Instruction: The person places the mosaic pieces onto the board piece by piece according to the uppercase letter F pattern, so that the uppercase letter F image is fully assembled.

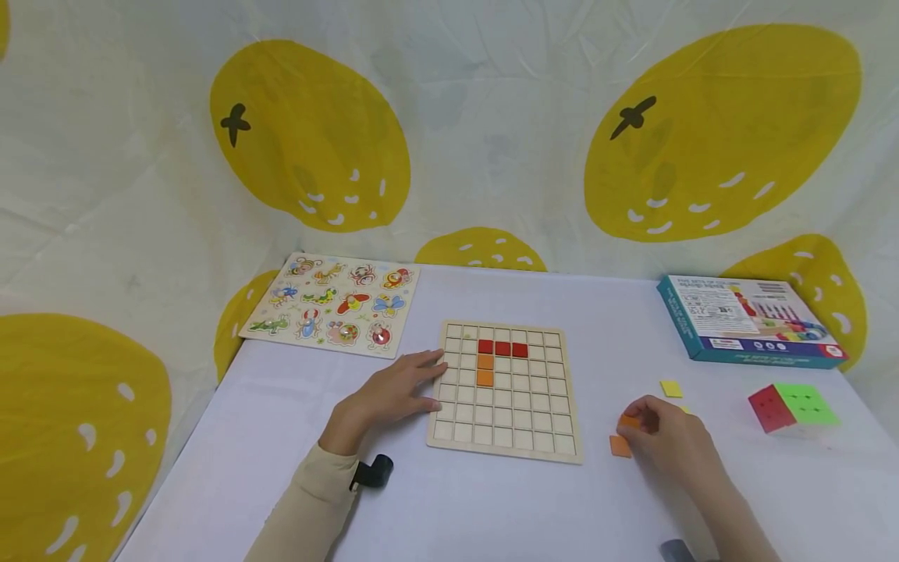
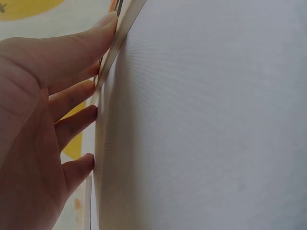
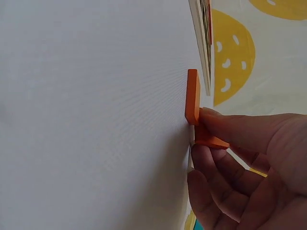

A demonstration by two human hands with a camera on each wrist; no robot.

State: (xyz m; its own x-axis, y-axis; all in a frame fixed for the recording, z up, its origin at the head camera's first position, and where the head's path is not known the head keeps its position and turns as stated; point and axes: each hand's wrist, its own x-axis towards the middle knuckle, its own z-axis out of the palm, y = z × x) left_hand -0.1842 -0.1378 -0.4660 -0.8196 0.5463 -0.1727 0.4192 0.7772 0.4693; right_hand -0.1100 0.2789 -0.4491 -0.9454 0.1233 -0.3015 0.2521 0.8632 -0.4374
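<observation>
My right hand (image 1: 667, 441) pinches a small orange square tile (image 1: 629, 421) off the white table (image 1: 492, 507). The wooden grid board (image 1: 502, 437) lies to its left, where my left hand (image 1: 393, 394) presses flat, fingers spread.

Bright, even light; soft shadows; wrist views blurry.

We find print only on the teal box (image 1: 747, 320) at the right of the head view: a heading along its top face, small lines of text and what looks like a barcode, all too small and blurred for us to read. We make out no other words, numbers or brands.
</observation>
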